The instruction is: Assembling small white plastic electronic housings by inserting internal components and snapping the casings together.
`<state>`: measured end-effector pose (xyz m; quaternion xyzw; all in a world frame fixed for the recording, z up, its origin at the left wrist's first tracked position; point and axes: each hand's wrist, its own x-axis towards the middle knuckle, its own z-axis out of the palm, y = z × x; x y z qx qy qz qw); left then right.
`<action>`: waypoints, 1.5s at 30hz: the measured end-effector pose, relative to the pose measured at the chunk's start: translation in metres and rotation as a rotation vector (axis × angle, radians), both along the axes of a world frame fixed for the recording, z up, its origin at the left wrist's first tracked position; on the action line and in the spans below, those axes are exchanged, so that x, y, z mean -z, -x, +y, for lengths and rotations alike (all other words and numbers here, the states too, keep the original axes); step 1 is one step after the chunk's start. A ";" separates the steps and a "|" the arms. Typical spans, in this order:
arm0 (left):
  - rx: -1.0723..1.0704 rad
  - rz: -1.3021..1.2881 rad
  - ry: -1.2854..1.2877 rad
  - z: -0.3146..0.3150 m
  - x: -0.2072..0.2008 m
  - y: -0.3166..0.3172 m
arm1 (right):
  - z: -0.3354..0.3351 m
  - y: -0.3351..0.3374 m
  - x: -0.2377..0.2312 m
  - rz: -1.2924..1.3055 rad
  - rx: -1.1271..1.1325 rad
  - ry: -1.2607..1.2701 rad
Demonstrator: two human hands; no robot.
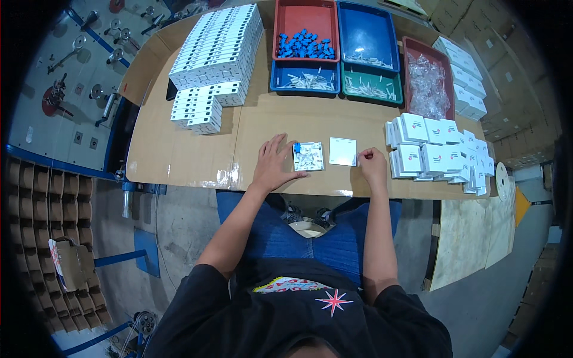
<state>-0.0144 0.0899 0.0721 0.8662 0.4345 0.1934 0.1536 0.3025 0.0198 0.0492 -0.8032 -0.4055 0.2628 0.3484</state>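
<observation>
On the cardboard-covered table, a shallow square white box [308,160] holds small pale parts and a blue piece at its far left corner. My left hand [274,164] lies open along its left side, thumb and fingers spread around that edge. Just right of the box is a flat white square panel [343,151]. My right hand [373,166] is closed, its pinched fingertips right at the panel's right edge; whether they grip the panel or something tiny is too small to tell.
Stacked white square units [218,56] stand back left. Behind my hands are a red tray [305,18] of blue pieces, blue and green trays [373,89] of pale pegs, and a dark red tray [412,77] of clear plastic bags. White boxes [433,156] are piled on the right.
</observation>
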 end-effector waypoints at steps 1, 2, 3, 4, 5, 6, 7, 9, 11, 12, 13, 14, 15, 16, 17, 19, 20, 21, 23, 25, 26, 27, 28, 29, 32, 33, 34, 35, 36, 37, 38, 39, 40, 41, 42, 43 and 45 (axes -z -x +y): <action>0.001 0.006 -0.008 0.001 0.001 0.002 | 0.000 0.005 -0.004 -0.031 0.040 0.019; 0.002 0.011 -0.016 0.001 0.001 0.003 | 0.000 0.011 -0.008 -0.062 0.080 0.038; 0.001 0.011 -0.017 0.002 0.002 0.004 | 0.000 0.017 -0.011 -0.062 0.080 0.037; 0.005 -0.003 0.002 0.003 0.002 0.005 | -0.002 0.024 -0.015 -0.158 0.046 0.043; 0.009 -0.016 0.022 0.004 0.002 0.005 | -0.003 0.027 -0.018 -0.253 0.011 0.049; 0.009 -0.018 0.020 0.005 0.002 0.005 | -0.003 0.027 -0.017 -0.254 0.011 0.048; -0.009 -0.048 0.072 0.006 0.002 0.006 | -0.001 0.027 -0.013 -0.205 0.008 0.037; -0.030 -0.082 0.121 0.008 0.003 0.004 | 0.002 0.024 -0.004 -0.159 0.000 0.023; 0.016 -0.866 0.768 0.008 0.003 0.000 | 0.005 0.014 0.006 0.111 -0.077 -0.020; 0.019 -0.872 0.766 0.005 -0.001 0.000 | 0.003 0.008 0.011 0.105 -0.078 -0.022; 0.016 -1.109 1.048 -0.003 -0.020 -0.004 | -0.001 -0.001 0.017 0.258 -0.069 -0.110; 0.004 -1.349 1.322 -0.012 -0.034 -0.004 | 0.000 -0.001 0.015 0.414 -0.075 -0.199; 0.085 -1.511 1.310 -0.018 -0.036 -0.007 | 0.001 -0.001 0.013 0.412 -0.084 -0.200; 0.080 -1.520 1.302 -0.024 -0.042 -0.007 | 0.000 0.002 0.001 0.583 -0.027 -0.223; 0.089 -1.561 1.283 -0.030 -0.049 -0.007 | -0.001 0.004 -0.007 0.753 0.037 -0.242; 0.092 -1.609 1.262 -0.036 -0.059 -0.006 | -0.002 0.009 -0.017 0.846 0.055 -0.301; 0.078 -1.626 1.245 -0.038 -0.063 -0.004 | -0.002 0.011 -0.021 0.940 0.077 -0.366; 0.064 -1.644 1.228 -0.040 -0.066 -0.003 | -0.002 0.012 -0.023 0.939 0.073 -0.360; 0.061 -1.626 1.190 -0.042 -0.076 -0.004 | -0.004 0.013 -0.028 1.094 0.085 -0.408; 0.061 -1.605 1.151 -0.041 -0.081 -0.004 | -0.009 0.016 -0.039 1.288 0.087 -0.461; 0.057 -1.620 1.133 -0.039 -0.083 -0.004 | -0.010 0.018 -0.043 1.484 0.094 -0.519; 0.054 -1.635 1.115 -0.037 -0.084 -0.004 | -0.008 0.012 -0.029 1.542 0.063 -0.553; 0.053 -1.638 1.113 -0.033 -0.082 -0.002 | -0.009 0.016 -0.037 1.541 0.061 -0.551; 0.035 -1.742 1.166 -0.028 -0.080 0.001 | -0.010 0.026 -0.052 1.626 0.024 -0.551; -0.026 -1.832 1.206 -0.025 -0.086 -0.001 | -0.010 0.044 -0.065 1.720 -0.003 -0.535; -0.070 -1.814 1.195 -0.027 -0.091 -0.004 | -0.010 0.046 -0.065 1.730 0.009 -0.521; -0.070 -1.817 1.194 -0.028 -0.094 -0.006 | -0.010 0.046 -0.063 1.729 0.007 -0.519; -0.074 -1.810 1.222 -0.030 -0.097 -0.008 | -0.010 0.043 -0.058 1.834 -0.095 -0.504; -0.077 -1.804 1.250 -0.032 -0.098 -0.009 | -0.011 0.041 -0.056 1.936 -0.200 -0.487; -0.078 -1.807 1.246 -0.032 -0.096 -0.008 | -0.010 0.041 -0.059 1.936 -0.204 -0.484; -0.006 -1.786 1.317 -0.033 -0.091 -0.007 | -0.010 0.041 -0.064 1.926 -0.269 -0.450; 0.068 -1.761 1.387 -0.033 -0.088 -0.006 | -0.010 0.040 -0.068 1.914 -0.333 -0.415; 0.069 -1.763 1.389 -0.034 -0.088 -0.006 | -0.010 0.037 -0.069 1.912 -0.332 -0.414; 0.086 -1.710 1.405 -0.036 -0.089 -0.007 | -0.011 0.032 -0.069 1.910 -0.351 -0.417; 0.105 -1.656 1.421 -0.037 -0.089 -0.009 | -0.012 0.029 -0.070 1.908 -0.370 -0.420; 0.103 -1.717 1.451 -0.039 -0.091 -0.014 | -0.013 0.030 -0.076 1.903 -0.364 -0.419; 0.134 -1.778 1.481 -0.048 -0.097 -0.015 | -0.016 0.034 -0.090 1.852 -0.239 -0.441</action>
